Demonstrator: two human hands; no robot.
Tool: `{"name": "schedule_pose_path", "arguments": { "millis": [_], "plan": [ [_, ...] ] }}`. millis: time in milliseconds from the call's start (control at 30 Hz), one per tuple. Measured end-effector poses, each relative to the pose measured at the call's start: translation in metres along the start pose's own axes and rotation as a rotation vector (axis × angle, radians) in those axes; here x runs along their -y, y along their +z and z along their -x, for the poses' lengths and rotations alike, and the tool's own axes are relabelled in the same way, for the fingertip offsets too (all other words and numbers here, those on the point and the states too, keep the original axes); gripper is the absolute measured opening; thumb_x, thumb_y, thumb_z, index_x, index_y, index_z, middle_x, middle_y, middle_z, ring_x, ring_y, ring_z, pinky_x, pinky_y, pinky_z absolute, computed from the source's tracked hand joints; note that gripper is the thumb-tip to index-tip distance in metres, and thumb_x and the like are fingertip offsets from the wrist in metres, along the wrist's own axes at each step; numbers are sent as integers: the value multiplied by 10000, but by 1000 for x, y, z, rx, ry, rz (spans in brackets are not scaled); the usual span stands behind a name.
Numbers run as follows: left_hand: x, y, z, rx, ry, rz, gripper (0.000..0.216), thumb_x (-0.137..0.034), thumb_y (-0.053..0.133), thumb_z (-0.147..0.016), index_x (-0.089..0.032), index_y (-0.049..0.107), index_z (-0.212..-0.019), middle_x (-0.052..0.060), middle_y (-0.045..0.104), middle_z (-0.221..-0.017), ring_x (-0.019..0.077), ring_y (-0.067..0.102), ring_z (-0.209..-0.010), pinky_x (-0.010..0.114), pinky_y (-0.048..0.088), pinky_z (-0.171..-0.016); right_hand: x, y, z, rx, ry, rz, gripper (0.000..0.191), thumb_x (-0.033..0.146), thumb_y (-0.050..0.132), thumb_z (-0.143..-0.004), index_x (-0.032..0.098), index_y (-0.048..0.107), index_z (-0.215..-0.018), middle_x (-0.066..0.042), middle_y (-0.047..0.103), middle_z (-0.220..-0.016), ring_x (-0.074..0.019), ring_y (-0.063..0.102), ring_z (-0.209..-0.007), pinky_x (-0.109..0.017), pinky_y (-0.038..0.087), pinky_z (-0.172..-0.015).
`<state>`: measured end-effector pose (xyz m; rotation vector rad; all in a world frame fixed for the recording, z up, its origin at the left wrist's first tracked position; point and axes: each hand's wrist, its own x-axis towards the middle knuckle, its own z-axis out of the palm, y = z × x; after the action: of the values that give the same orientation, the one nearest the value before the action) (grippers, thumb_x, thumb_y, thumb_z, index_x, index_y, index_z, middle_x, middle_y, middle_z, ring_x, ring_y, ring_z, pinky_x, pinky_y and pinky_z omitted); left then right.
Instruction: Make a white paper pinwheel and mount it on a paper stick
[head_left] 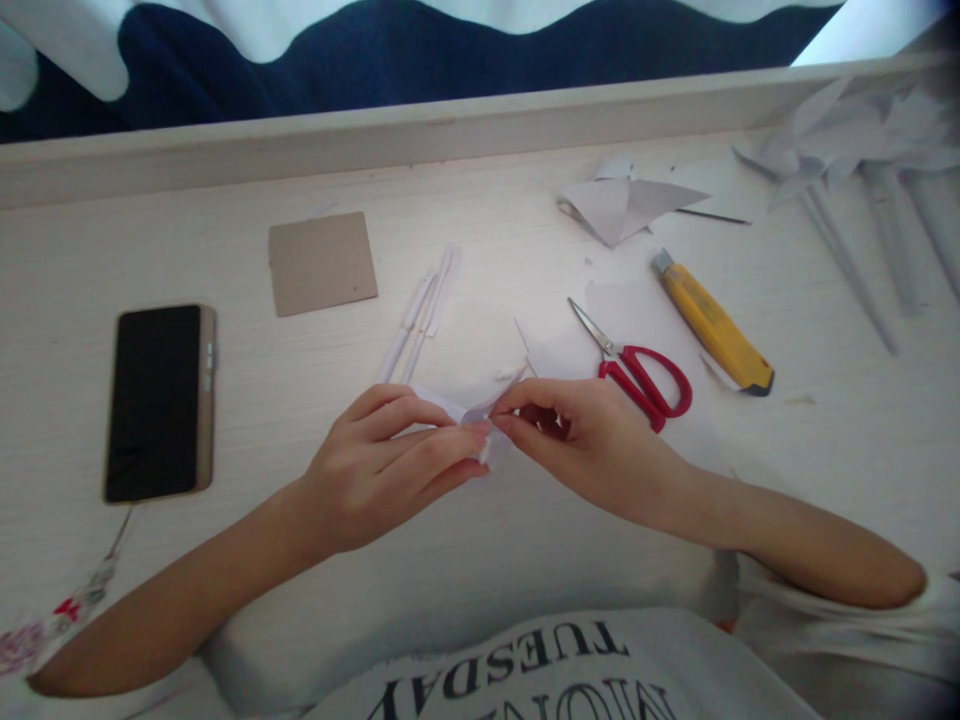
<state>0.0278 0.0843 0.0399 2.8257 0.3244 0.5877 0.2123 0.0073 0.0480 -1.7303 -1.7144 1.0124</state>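
Observation:
Between my two hands is a folded piece of white paper (442, 400), raised just above the table and partly covered by fingers. My left hand (397, 450) is closed on its left and lower part. My right hand (585, 430) pinches the paper's right side, thumb and index finger meeting near the middle. Just beyond my left hand lie thin white paper strips (424, 315). Red-handled scissors (637, 375) rest close to my right hand, blades pointing away to the left, on or beside a flat white paper sheet (622, 310).
A yellow box cutter (712, 325) lies right of the scissors. Paper pinwheels (832, 150) on sticks are at the far right, and a folded paper piece (630, 205) with a thin dark rod sits at the back. Cardboard (322, 263) and a phone (154, 400) lie left.

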Motion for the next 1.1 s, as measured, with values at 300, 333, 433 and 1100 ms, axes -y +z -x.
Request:
{"name": "schedule_pose_path", "arguments": {
  "millis": [300, 333, 433, 1100],
  "plan": [
    [-1, 1, -1, 1, -27, 47, 195, -243, 637, -728, -197, 558, -900, -2, 622, -737, 119, 545, -697, 259, 448, -667, -1, 0, -1, 30, -8, 1, 114, 175, 486, -788, 202, 595, -811, 38, 585, -644, -70, 473, -537, -186, 320, -506],
    [-1, 1, -1, 0, -34, 54, 196, -247, 636, -729, -203, 557, -904, -5, 622, -736, 119, 546, -694, 261, 448, -660, -1, 0, -1, 34, -10, -3, 117, 171, 484, -788, 200, 595, -810, 35, 587, -651, -72, 476, -542, -188, 322, -509],
    [-2, 1, -1, -11, -72, 95, 224, -238, 642, -724, -204, 551, -925, -9, 625, -733, 119, 550, -692, 262, 448, -648, 0, 0, 0, 39, -6, -12, 122, 163, 484, -784, 195, 599, -809, 31, 585, -652, -72, 473, -540, -190, 320, -507],
    [-4, 4, 3, -56, -88, 127, 260, -273, 679, -682, -187, 536, -880, -18, 658, -787, 125, 566, -717, 281, 440, -670, 3, -3, 1, 114, 31, -10, 140, 154, 472, -773, 203, 581, -846, 36, 554, -620, -75, 454, -530, -193, 313, -493]
  ]
}}
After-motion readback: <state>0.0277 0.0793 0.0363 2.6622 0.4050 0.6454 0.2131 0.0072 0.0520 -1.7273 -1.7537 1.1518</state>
